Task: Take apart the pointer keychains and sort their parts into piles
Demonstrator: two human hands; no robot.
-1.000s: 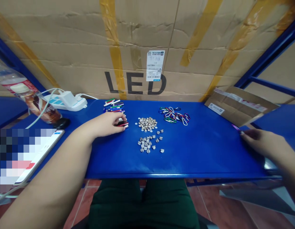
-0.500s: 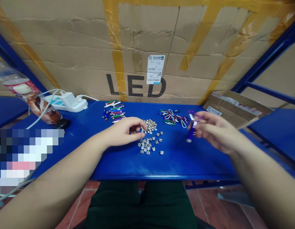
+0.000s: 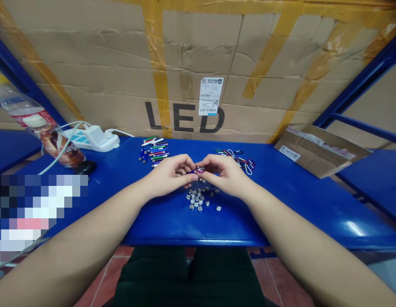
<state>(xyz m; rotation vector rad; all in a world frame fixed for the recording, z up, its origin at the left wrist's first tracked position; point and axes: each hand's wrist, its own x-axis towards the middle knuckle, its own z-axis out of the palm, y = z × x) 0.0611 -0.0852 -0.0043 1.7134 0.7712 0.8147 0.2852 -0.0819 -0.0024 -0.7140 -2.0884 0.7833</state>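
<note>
My left hand (image 3: 170, 172) and my right hand (image 3: 222, 175) meet above the middle of the blue table (image 3: 297, 200). Their fingertips pinch a small purple and metal item (image 3: 198, 170), probably a mini flashlight with a carabiner, mostly hidden by my fingers. Just behind my left hand lies a row of slim coloured mini flashlights (image 3: 155, 152). Coloured carabiners (image 3: 239, 161) lie partly hidden behind my right hand. Below my hands is a scatter of silver screw-slotted parts (image 3: 198, 200).
A plastic bottle (image 3: 38, 123) lies on a white power strip's left (image 3: 92, 140). A pixelated tablet (image 3: 31, 209) sits at the left edge. A flat cardboard package (image 3: 319, 153) sits at the right rear, before a large box printed LED (image 3: 185, 115).
My hands have come together at the centre. My right hand has moved left with the blue-and-purple item, and my left hand now shares it. The view has tilted slightly upward.
</note>
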